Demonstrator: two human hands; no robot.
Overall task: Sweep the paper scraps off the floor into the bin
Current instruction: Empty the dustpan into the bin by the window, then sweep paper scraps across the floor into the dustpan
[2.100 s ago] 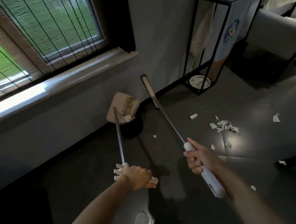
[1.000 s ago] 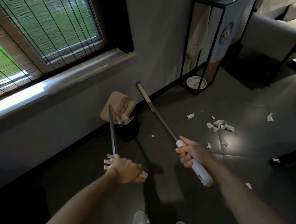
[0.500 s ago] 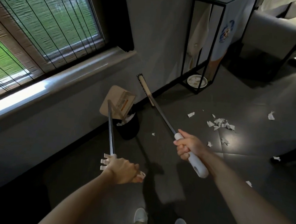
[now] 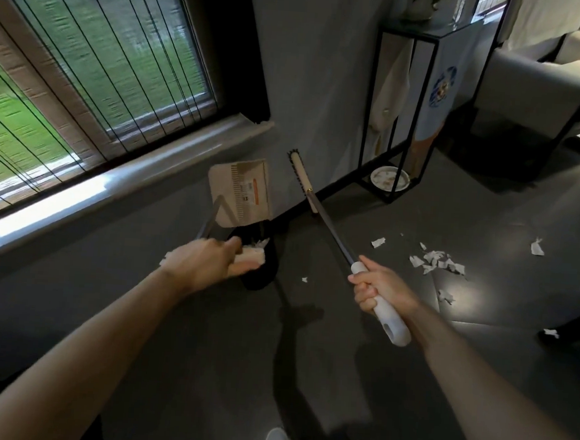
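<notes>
The torn white paper scraps (image 4: 436, 261) lie mostly in a loose cluster on the dark tiled floor (image 4: 339, 378) to the person's right. Single pieces are scattered well apart around the cluster, and one small piece lies near the round black bin (image 4: 260, 274). A few white pieces show inside the bin. The beige plastic dustpan (image 4: 239, 192) is held tipped steeply above the bin mouth, its labelled face toward the camera. The left hand (image 4: 206, 262) has its fingers wrapped round the pale grip at the end of the pan's metal shaft. The right hand (image 4: 380, 289) is clamped in a fist on the white grip of the long metal-shafted broom (image 4: 331, 228), whose brush head is raised off the floor beside the grey wall (image 4: 325, 85). Judgement: a panload is being emptied, and the task is only partly done. The next move calls for lowering pan and brush to the floor beside the main cluster and drawing the outlying pieces toward it.
</notes>
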